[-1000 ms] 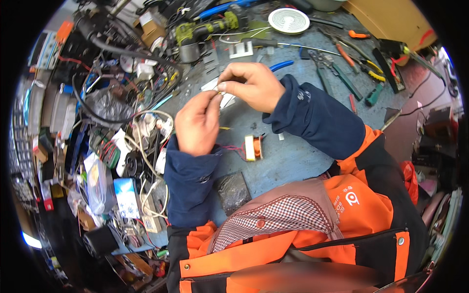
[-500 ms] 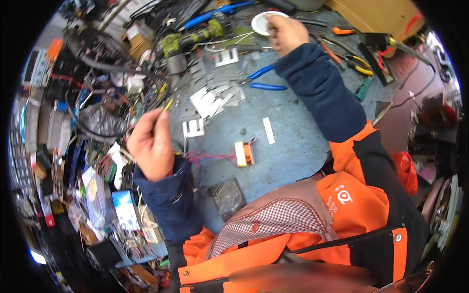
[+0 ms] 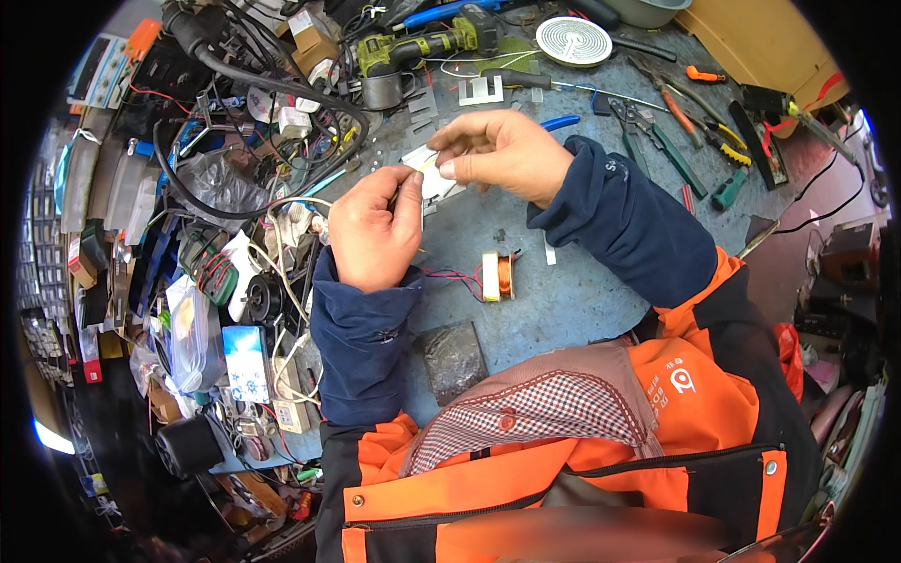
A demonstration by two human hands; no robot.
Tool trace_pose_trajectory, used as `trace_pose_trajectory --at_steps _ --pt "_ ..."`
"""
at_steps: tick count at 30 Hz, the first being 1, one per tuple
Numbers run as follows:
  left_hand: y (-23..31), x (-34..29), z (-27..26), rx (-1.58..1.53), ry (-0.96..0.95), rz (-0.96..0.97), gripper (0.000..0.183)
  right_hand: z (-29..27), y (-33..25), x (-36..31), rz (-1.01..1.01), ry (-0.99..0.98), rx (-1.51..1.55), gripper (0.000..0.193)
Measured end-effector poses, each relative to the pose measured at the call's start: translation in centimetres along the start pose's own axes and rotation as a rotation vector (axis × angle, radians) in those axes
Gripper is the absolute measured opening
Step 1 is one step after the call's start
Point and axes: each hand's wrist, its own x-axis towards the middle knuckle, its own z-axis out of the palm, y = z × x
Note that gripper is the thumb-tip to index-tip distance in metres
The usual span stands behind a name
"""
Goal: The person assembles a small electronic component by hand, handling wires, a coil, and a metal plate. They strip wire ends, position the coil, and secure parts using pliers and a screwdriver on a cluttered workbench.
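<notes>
on the scuffed blue desk (image 3: 582, 291), the squarish coil (image 3: 499, 277) showed glossy copper winding beside a smooth, pale flange, with thin red and blue wires (image 3: 455, 276). beyond it, thin, flat plates (image 3: 437, 186), pale and straight-edged, lay heaped under the hands. a dark slab (image 3: 452, 361) had a mottled sheen.

half a second earlier the hands had been well apart, the right one up by the white ringed disc (image 3: 573, 41); now they met over the plates, hiding much of the heap. the left hand (image 3: 377, 223) was curled, thumb and forefinger nearly together; the right hand (image 3: 502, 155) was half closed. i could not tell what either held.

the coil's long axis ran away from the person, its copper side rightward and its wires trailing left.
</notes>
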Motion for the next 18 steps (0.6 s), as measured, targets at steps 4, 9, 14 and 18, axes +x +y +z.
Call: trace_pose_trajectory --at_steps 4,9,14,18 --pt "-0.33 -0.29 0.85 0.013 0.044 0.080 0.010 0.69 0.61 -0.18 0.143 0.003 0.074 0.027" --pt "0.27 -0.40 1.10 0.015 0.070 0.072 0.007 0.78 0.59 -0.34 0.202 0.062 0.158 0.022" --pt "0.36 -0.34 0.97 0.069 0.109 0.130 0.007 0.79 -0.20 -0.49 0.299 0.019 0.188 0.017" --pt "-0.01 -0.31 0.90 0.090 0.132 0.183 0.008 0.63 0.14 -0.50 0.307 -0.017 0.296 0.012"
